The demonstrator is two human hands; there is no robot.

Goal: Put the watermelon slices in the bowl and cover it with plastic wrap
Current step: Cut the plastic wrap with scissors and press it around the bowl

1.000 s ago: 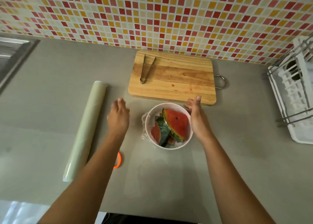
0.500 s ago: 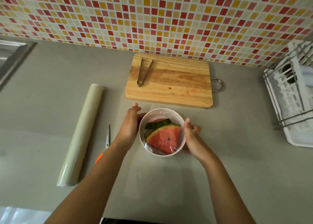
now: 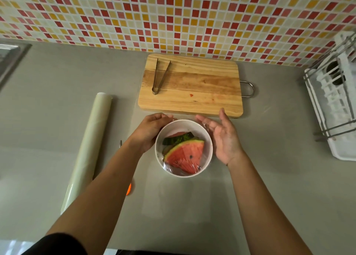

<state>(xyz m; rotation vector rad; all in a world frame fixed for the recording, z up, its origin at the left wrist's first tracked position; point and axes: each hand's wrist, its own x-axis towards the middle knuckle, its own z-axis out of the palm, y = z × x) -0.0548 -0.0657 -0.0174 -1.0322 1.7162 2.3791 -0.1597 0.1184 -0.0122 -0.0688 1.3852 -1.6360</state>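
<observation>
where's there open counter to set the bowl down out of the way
Bare counter lies between the board and rack, also left of the wrap roll toward the sink. Crowded around the bowl, between both hands.

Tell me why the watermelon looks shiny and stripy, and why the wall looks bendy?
In the head view, the light glints off wrinkled plastic wrap stretched over the bowl, making bright streaks on the watermelon slice. Also in the head view, the wide-angle lens curves the tiled wall and the dish rack near the edges.
</observation>
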